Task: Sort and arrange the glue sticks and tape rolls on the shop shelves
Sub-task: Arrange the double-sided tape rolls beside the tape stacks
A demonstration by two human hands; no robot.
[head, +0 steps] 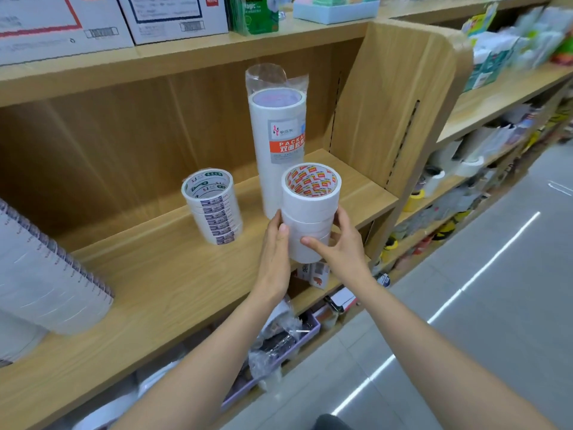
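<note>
- A large wrapped tape pack (46, 274) lies tilted at the far left of the shelf (155, 290), well apart from the hands
- A short stack of green-printed rolls (214, 209) stands upright mid-shelf
- The left hand (276, 243) curls round the left side of a stack of white tape rolls (310, 215)
- That stack sits at the shelf's front edge, just before a tall wrapped sleeve (279, 144); whether it rests on the board I cannot tell
- The right hand (344, 243) clasps its right side; an uneven squeeze could shear the seemingly loose rolls off the edge, and a hard push could topple the sleeve
</note>
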